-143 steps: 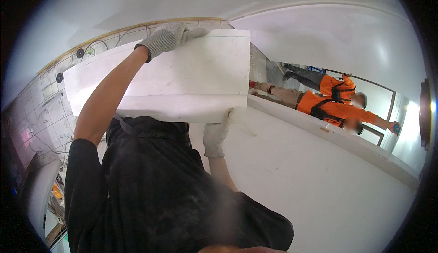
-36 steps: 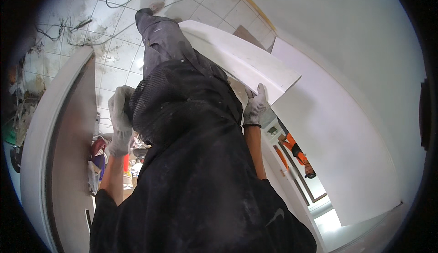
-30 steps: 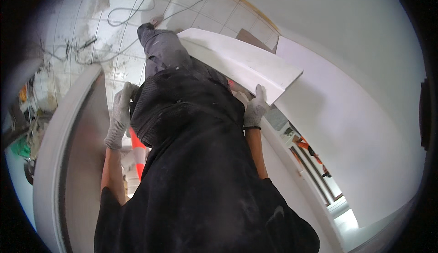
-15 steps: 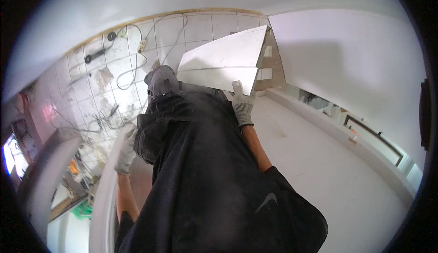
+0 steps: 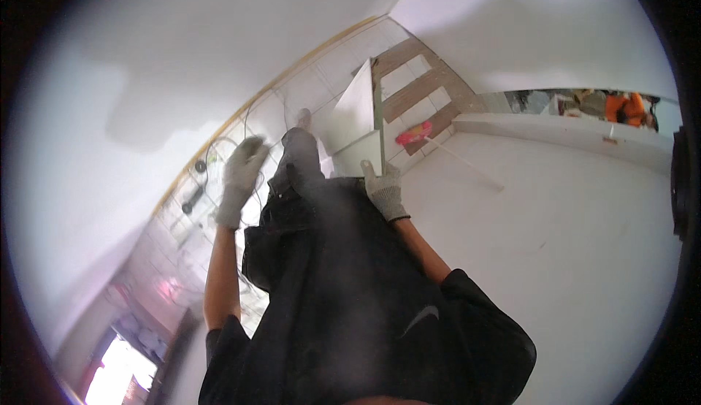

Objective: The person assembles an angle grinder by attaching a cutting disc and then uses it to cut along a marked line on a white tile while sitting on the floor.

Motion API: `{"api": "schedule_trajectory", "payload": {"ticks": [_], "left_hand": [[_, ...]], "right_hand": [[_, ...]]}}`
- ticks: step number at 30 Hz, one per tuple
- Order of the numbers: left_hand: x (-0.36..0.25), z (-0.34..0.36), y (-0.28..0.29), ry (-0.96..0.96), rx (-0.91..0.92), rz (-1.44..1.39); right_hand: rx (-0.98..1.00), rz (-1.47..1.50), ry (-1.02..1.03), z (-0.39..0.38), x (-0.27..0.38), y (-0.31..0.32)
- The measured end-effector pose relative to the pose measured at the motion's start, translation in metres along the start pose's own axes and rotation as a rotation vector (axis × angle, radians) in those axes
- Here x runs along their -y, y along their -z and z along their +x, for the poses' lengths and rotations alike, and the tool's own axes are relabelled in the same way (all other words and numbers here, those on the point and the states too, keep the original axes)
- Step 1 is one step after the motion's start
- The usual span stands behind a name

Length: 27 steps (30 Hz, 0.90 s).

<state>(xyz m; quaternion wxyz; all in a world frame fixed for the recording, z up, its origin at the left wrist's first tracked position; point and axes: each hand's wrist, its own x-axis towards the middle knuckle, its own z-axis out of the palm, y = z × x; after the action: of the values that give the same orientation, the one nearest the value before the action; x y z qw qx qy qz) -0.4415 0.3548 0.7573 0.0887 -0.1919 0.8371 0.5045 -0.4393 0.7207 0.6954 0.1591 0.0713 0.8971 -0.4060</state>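
My right hand, in a grey knit glove, is closed around the near edge of a white panel. Its thumb lies on the panel's face, while the other fingers are mostly hidden behind it. The panel stands tilted in front of my body, with a line across its face and a greenish side edge. To the left, my gloved left hand is raised in the air over the tiled floor, slightly blurred. Its fingers reach forward and hold nothing.
Cables and a black tool lie on the dusty white tiles at left. Wood-look strips cover the far floor beside a pink broom-like head on a pale stick. A low white ledge runs at right; white walls enclose the space.
My left hand has come off a white edge at lower left and swung up and forward. The view has turned right, showing the pink head. My right hand keeps hold of the panel.
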Motion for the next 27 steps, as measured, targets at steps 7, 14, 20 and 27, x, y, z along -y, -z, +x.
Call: {"api": "schedule_trajectory", "payload": {"ticks": [7, 14, 20, 27], "left_hand": [[-0.153, 0.161, -0.207, -0.474, 0.191, 0.377], [-0.233, 0.283, -0.272, -0.364, 0.326, 0.304], [-0.332, 0.374, -0.315, -0.542, 0.617, 0.168], [-0.453, 0.357, -0.449, -0.846, 0.858, 0.156]], "right_hand": [[-0.012, -0.191, -0.016, 0.034, 0.016, 0.016], [-0.065, 0.009, -0.229, 0.102, 0.072, 0.072], [-0.318, 0.131, -0.319, 0.142, 0.088, 0.097], [-0.694, 0.195, -0.426, 0.159, 0.063, 0.151]]}}
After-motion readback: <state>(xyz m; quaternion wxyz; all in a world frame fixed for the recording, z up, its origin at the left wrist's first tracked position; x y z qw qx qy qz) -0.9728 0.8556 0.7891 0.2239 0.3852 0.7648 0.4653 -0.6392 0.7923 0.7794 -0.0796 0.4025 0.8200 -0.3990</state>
